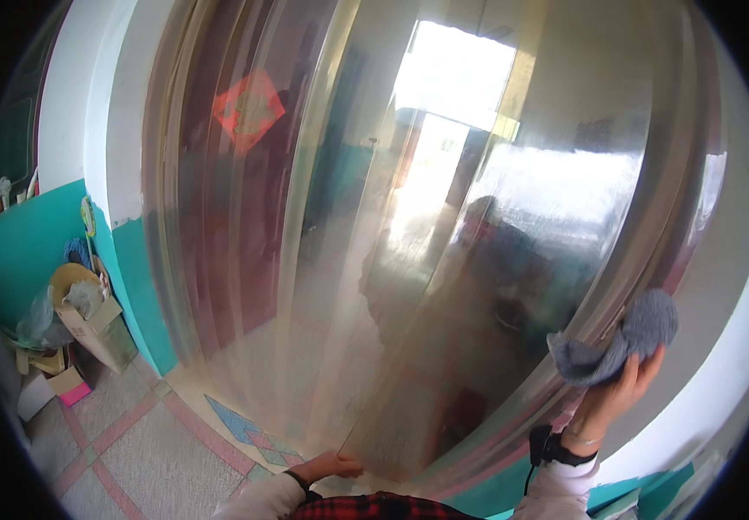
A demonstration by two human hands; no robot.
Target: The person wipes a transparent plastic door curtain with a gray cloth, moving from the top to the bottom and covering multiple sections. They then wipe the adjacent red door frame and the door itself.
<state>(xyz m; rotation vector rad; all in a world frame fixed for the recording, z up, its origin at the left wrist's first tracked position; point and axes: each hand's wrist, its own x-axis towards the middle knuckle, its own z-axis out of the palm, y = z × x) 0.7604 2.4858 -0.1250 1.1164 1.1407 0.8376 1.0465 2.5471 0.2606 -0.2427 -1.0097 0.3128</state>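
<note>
A transparent plastic strip curtain (pixel 342 273) hangs across a doorway, filling most of the view. With bent fingers my left hand (pixel 334 465) grips the edge of one strip near the bottom. Raised at the right, my right hand (pixel 615 396) holds a bunched grey cloth (pixel 647 325) beside the curtain's right-hand strips. One end of the cloth droops to the left. Through the plastic show a dark red door panel with a red diamond-shaped paper (pixel 249 110) and bright light from an opening.
Cardboard boxes (pixel 98 331), plastic bags and a blue rope-like bundle (pixel 77 252) stand by the white and teal wall (pixel 130 286) at left. The floor (pixel 153 448) is patterned tile. More white wall (pixel 699 383) rises at right, with a dark object at the rim.
</note>
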